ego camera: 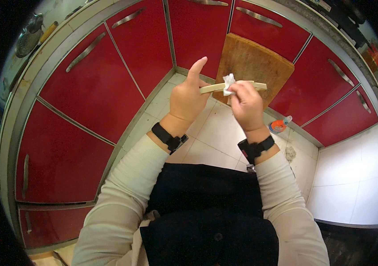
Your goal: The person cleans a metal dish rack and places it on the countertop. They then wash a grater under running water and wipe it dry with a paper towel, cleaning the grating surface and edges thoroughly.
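Observation:
A slim, cream-coloured bar-like object point(213, 88) extends between my two hands in front of me; its exact kind is not clear. My left hand point(187, 96) grips its left end, with one digit raised away from it. A crumpled white tissue point(229, 80) is pinched in the fingers of my right hand point(249, 108) and pressed around the middle of the bar. The bar's right end shows beyond my right fingers, where a second edge lies alongside it. My fingers hide part of both the bar and the tissue.
A wooden cutting board point(252, 61) leans against red cabinet doors point(202, 36). On the tiled floor point(220, 133) stand an orange bottle point(278, 125) and, farther right, a greyish clump point(289, 153). A metal skimmer point(28, 43) rests on the left counter.

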A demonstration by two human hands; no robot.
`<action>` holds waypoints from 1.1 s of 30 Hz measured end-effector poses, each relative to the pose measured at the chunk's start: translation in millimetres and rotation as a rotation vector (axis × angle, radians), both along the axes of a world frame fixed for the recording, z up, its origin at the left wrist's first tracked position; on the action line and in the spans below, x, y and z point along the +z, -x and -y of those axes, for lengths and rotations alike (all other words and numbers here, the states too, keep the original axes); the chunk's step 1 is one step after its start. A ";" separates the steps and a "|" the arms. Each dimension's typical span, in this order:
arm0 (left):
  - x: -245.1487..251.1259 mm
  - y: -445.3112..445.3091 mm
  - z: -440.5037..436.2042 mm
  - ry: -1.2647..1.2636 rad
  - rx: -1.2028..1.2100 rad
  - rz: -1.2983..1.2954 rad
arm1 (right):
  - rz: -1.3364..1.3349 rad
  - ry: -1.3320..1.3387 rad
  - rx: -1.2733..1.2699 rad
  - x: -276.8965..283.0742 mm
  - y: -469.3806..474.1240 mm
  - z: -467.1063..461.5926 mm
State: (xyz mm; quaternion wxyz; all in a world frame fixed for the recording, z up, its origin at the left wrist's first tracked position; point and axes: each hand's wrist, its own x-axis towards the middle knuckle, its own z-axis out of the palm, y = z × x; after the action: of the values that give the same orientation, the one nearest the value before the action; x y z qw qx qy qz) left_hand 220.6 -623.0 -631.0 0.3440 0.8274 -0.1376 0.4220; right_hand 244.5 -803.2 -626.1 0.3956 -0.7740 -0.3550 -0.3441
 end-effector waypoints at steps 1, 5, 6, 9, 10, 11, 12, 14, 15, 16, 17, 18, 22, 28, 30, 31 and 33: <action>0.1 0.2 1.0 -0.004 -0.001 -0.005 | 0.027 -0.100 0.021 0.2 -1.3 1.7; -1.5 0.4 6.3 -0.050 -0.012 0.044 | 0.003 -0.076 0.104 -1.3 5.1 -8.8; -1.7 0.3 6.6 -0.066 0.000 0.047 | 0.009 -0.065 0.109 -0.6 7.5 -12.9; -1.8 -1.5 7.2 -0.081 0.016 0.047 | -0.140 -0.126 0.082 4.4 10.7 -15.2; -1.8 -1.9 6.9 -0.066 0.008 0.044 | -0.181 -0.148 0.049 6.1 10.5 -13.9; -1.8 -1.7 6.5 -0.051 -0.002 0.035 | -0.246 -0.192 -0.007 7.7 10.1 -10.9; -1.7 -1.5 6.6 -0.065 0.003 0.048 | -0.256 -0.240 -0.046 8.4 9.7 -9.6; -2.0 0.0 6.8 -0.086 0.013 0.064 | -0.327 -0.215 -0.002 7.8 10.0 -7.6; -2.2 0.7 7.1 -0.087 0.011 0.062 | -0.387 -0.215 0.000 6.8 10.7 -6.9; -2.7 1.2 7.7 -0.086 0.011 0.062 | -0.359 -0.203 0.075 5.4 10.9 -8.1; -3.1 1.4 8.5 -0.083 0.008 0.063 | -0.366 -0.244 0.051 4.0 11.7 -9.1; -3.6 1.3 8.6 -0.101 0.022 0.051 | -0.389 -0.247 0.060 3.2 11.3 -9.8; -6.3 -0.5 8.9 -0.135 0.040 0.018 | -0.438 -0.204 -0.005 1.4 10.3 -11.2; -9.1 -1.0 10.2 -0.125 0.037 0.051 | -0.474 -0.247 0.056 -0.9 9.9 -11.2; -9.7 -0.9 10.6 -0.140 0.043 0.037 | -0.488 -0.238 0.037 -2.4 10.8 -12.1; -10.1 -0.6 11.4 -0.147 0.046 0.028 | -0.480 -0.229 0.025 -2.8 11.0 -12.3; -10.9 -1.0 12.1 -0.128 0.039 0.038 | -0.472 -0.232 0.026 -2.9 11.0 -12.0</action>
State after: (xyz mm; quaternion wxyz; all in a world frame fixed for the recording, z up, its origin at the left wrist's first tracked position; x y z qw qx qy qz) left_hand 221.6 -635.1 -642.0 0.2795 0.8421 -0.1546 0.4346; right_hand 233.5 -791.2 -629.0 0.5579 -0.7778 -0.2209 -0.1871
